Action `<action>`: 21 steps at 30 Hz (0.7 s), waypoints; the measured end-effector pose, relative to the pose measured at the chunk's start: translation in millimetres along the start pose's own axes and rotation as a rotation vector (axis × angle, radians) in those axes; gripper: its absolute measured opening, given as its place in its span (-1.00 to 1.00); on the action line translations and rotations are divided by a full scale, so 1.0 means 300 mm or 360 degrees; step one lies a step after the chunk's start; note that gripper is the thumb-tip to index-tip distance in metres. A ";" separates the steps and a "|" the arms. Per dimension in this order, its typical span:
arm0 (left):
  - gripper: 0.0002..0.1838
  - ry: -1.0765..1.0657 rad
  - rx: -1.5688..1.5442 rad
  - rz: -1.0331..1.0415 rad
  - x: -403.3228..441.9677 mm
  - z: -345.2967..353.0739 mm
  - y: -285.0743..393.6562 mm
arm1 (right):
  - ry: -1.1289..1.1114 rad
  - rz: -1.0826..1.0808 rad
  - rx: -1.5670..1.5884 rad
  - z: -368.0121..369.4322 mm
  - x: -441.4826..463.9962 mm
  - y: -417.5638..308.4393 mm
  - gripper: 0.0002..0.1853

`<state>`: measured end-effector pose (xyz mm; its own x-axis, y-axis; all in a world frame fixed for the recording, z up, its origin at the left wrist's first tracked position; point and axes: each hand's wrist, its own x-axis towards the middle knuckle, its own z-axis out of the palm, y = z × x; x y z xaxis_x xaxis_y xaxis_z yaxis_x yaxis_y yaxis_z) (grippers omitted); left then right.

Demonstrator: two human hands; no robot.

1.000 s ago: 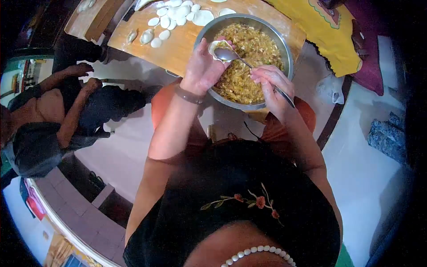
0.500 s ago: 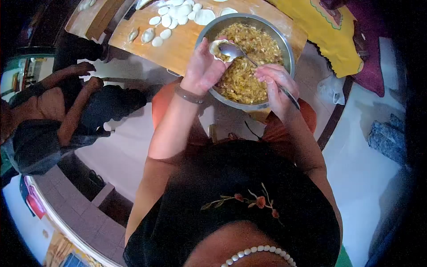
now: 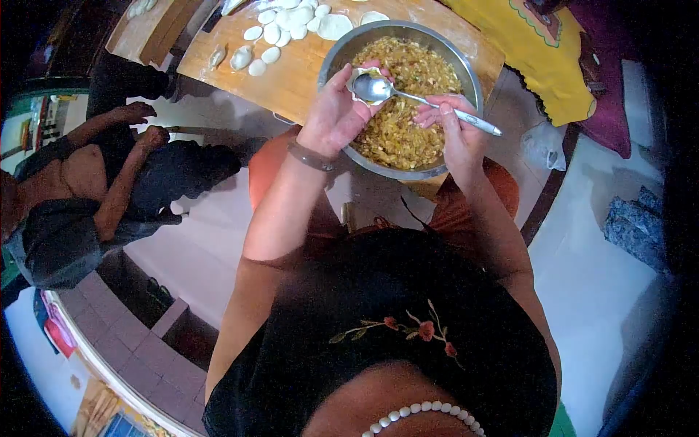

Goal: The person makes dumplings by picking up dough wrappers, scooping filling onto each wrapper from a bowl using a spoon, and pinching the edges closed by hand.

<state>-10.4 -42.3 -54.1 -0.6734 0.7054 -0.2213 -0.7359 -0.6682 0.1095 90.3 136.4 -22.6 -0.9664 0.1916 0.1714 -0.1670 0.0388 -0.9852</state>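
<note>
My left hand cups a dumpling wrapper above the near left part of a metal bowl. A spoon is gripped by its handle in my right hand. The spoon's bowl lies over the wrapper and hides most of what is inside it. Beneath both hands, the metal bowl holds chopped yellowish filling.
Small dough rounds, a flat wrapper and folded dumplings lie on the wooden board. Another person sits at the left. A plastic bag is at the right.
The spoon has turned in my right hand, and its handle now points further right and lies flatter. My left hand has shifted only slightly, with the wrapper still in it.
</note>
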 end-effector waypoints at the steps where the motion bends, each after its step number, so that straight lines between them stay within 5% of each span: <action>1: -0.52 -0.0007 0.0011 -0.0008 0.004 -0.011 -0.001 | 0.0005 0.0016 -0.0004 0.000 0.003 -0.001 -0.78; 16: -0.56 0.0157 0.0237 0.0146 -0.011 0.041 0.001 | 0.0316 -0.0144 -0.0036 -0.022 0.007 -0.126 -0.79; 21: -0.57 0.0209 0.0323 0.0163 0.002 0.022 0.001 | 0.0444 -0.0027 0.0347 0.003 0.016 -0.087 -0.79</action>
<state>-11.5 -40.7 -47.8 -0.7398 0.5911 -0.3216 -0.6726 -0.6639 0.3270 89.7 135.4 3.8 -0.8775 0.4545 0.1532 -0.2498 -0.1604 -0.9549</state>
